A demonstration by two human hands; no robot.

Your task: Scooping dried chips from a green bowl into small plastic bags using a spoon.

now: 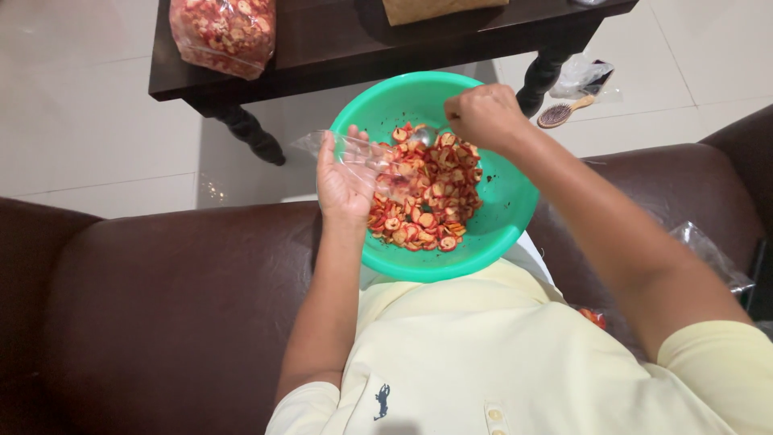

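Left hand (345, 179) is raised with its palm up and fingers half spread, holding open a thin, crinkled clear plastic bag (362, 153) whose glossy film trails left over the near-left rim of a round green plastic bowl (503, 211). Right hand (485, 117) is closed in a loose fist around the handle of a shiny metal spoon (424, 135), the rounded spoon bowl resting at the far edge of the heap inside. That heap is a mound of small red-and-cream dried fruit slices (431, 197), flat, ring-like and wrinkled, piled toward the left and near side of the smooth bowl. The bowl sits on the lap of the person, who wears a soft pale yellow shirt (499, 362) and sits on a dark brown leather sofa (161, 314) with a faint sheen. Beyond, a dark wooden table (322, 48) with turned legs carries a bulging clear bag of the same slices (225, 32) at its left end. On the pale tiled floor (80, 121) to the far right lies a wooden oval hairbrush (564, 111)
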